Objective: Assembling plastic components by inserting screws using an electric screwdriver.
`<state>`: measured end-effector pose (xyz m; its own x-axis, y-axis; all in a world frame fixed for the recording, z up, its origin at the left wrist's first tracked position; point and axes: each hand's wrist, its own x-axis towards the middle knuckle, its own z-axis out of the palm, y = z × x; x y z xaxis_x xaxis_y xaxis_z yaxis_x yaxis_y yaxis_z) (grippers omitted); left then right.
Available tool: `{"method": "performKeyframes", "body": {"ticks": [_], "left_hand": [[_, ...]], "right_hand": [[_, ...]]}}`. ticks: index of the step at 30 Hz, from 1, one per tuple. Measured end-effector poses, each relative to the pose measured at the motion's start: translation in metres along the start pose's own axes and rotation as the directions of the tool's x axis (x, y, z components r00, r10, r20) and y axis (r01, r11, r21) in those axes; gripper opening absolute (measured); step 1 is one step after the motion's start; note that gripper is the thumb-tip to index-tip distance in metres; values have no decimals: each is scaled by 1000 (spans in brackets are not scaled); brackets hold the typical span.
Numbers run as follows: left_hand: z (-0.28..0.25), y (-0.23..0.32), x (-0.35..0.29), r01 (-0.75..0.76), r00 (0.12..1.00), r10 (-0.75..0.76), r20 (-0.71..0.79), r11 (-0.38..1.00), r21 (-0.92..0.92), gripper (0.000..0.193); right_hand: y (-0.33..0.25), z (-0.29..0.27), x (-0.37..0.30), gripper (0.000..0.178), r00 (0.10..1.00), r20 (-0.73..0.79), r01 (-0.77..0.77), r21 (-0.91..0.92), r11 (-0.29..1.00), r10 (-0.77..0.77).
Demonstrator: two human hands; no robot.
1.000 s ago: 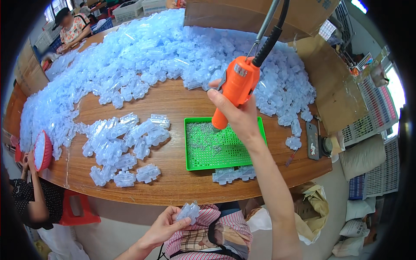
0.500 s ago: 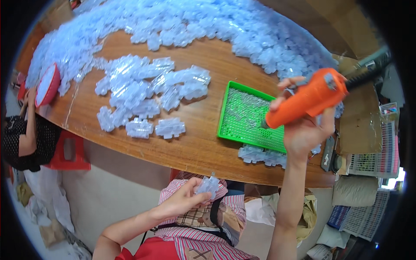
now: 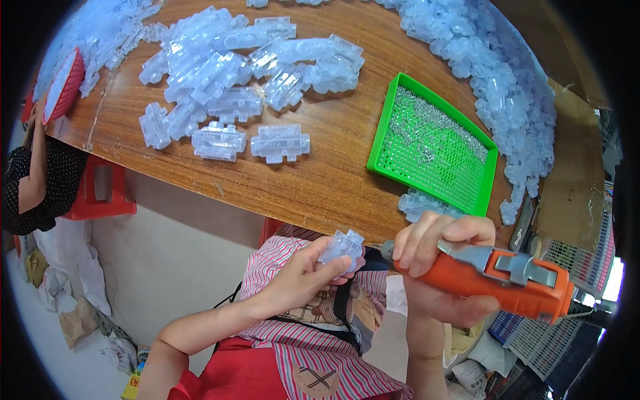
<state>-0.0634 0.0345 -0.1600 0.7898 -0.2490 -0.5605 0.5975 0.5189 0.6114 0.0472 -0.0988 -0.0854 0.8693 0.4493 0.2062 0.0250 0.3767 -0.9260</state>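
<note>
**Wooden table by a cardboard wall: clear plastic parts, green tray, orange power driver**

Setting: brown wooden table (image 3: 340, 163), its near edge slanting down toward your right; cardboard (image 3: 570, 173) upright at the far right.

Item, left hand (image 3: 300, 277): held over your lap, just off the near edge. Its fingers are closed on one clear plastic piece (image 3: 339, 250), thumb pressed across the near face, probably to steady it while leaving much of it exposed.

Item, right hand (image 3: 427, 299): fingers wrapped around an orange power driver (image 3: 477, 285), which lies nearly level with its nose to the left. That grip seems to suit its bulk. The nose points at your clear piece, near it, with a small gap showing between them.

Item, green tray (image 3: 383, 130): perforated, tilted across the right of the table, holding small metal fasteners (image 3: 433, 120), thickest toward the far side; presumably set there for your right hand's easy reach. Clear parts (image 3: 417, 204) sit against its near side.

Item, loose cluster (image 3: 207, 73): clear parts, left of the tray, two lying apart nearest the edge. A larger heap (image 3: 477, 53) lies at the far right.

Item, far left: a red basket (image 3: 65, 90), beside a co-worker's arm (image 3: 33, 183); below, a red stool (image 3: 110, 203).
</note>
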Motion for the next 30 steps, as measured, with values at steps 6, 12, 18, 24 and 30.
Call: {"method": "performKeyframes", "body": {"ticks": [6,12,18,24,30], "left_hand": [[0,-6,0,-4,1000,4,2,999,-41,27],[2,-6,-1,-8,1000,6,-14,993,-116,27],[2,-7,0,-24,1000,23,-11,995,-99,27],[3,-12,2,-77,997,76,-9,991,-106,25],[4,-17,1,-108,993,101,-58,983,-151,28]], "right_hand": [[4,3,-8,78,997,67,-51,125,991,42],[9,1,-10,77,994,96,-63,102,993,53],[20,4,-13,73,997,72,37,-71,997,-32],[24,6,-12,73,994,98,61,-76,995,-54],[29,1,-11,76,976,208,86,-128,988,-58]]}}
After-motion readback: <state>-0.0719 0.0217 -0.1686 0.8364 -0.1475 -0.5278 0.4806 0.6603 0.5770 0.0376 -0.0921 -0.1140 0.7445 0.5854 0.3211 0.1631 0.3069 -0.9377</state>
